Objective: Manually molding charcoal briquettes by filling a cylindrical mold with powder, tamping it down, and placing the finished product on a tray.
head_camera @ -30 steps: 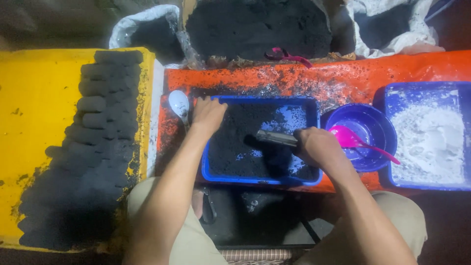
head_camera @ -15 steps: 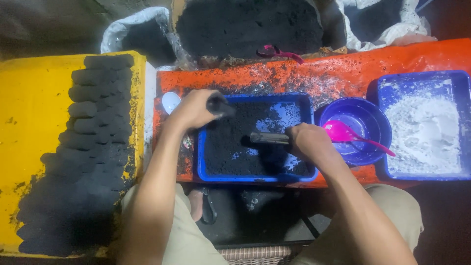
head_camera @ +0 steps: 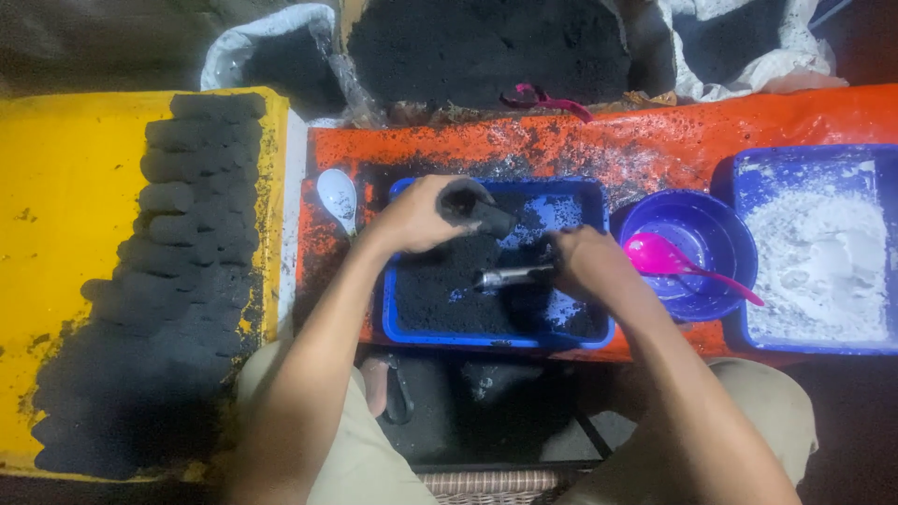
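My left hand (head_camera: pixel 416 215) grips a short black cylinder of pressed powder (head_camera: pixel 477 210) above the left part of a blue tray (head_camera: pixel 496 339) that holds black powder. My right hand (head_camera: pixel 585 262) holds a metal tube (head_camera: pixel 510 277) lying level over the same tray, its open end pointing left. The black cylinder sits just above and left of the tube's end, apart from it.
A yellow board (head_camera: pixel 65 224) at left carries rows of black cylinders (head_camera: pixel 178 234). A white spoon (head_camera: pixel 337 194) lies on the orange cloth (head_camera: pixel 655 140). At right are a purple bowl (head_camera: pixel 725 234) with a pink spoon (head_camera: pixel 664 257) and a blue tray of white powder (head_camera: pixel 814 262). Sacks of black powder (head_camera: pixel 486 47) stand behind.
My left hand rose out of the tray's powder with a black cylinder in it and moved right toward the tube. My right hand kept the tube roughly in place.
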